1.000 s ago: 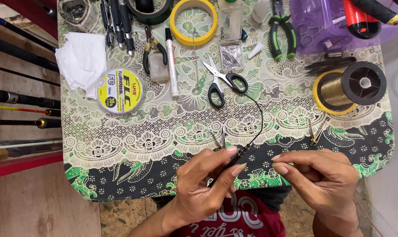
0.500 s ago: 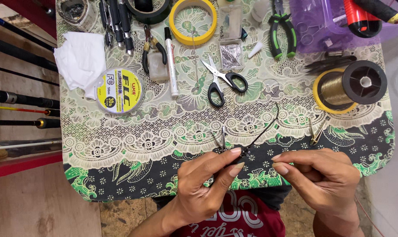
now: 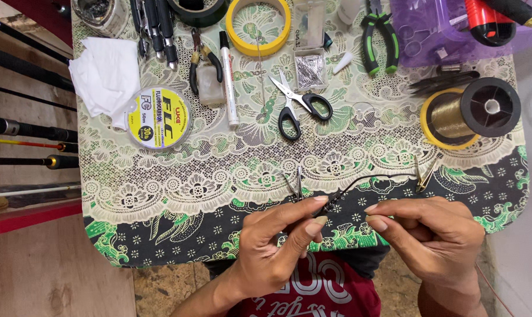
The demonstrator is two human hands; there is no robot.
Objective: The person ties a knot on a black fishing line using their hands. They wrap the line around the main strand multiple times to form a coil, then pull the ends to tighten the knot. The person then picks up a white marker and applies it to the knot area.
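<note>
Two hands work at the near edge of a desk point(image 3: 160, 194) covered in a green, white and black patterned cloth. The left hand point(image 3: 272, 246) pinches one end of a thin black wire point(image 3: 366, 178) between thumb and forefinger, fingers narrowed tight on it. From that pinch the wire rises and runs right in a shallow arc over the cloth, ending near a small brass-coloured clip point(image 3: 425, 174). The right hand point(image 3: 430, 238) sits just beside the left, its fingers curled inward and thumb and forefinger tips close together; it may be holding a fine line, but the view is too poor to tell.

Farther up the desk lie black-handled scissors point(image 3: 298, 105), partly open, with a white marker pen point(image 3: 228, 79) to their left. A flat round spool with a yellow label point(image 3: 159, 118) rests beside a crumpled white tissue point(image 3: 104, 76). A yellow tape ring point(image 3: 258, 24) sits at the top, green-handled pliers point(image 3: 378, 35) to its right. A large black spool of golden line point(image 3: 471, 111) lies on its side near the right edge. Several fishing rods point(image 3: 25, 126) lie off the desk's left side.
</note>
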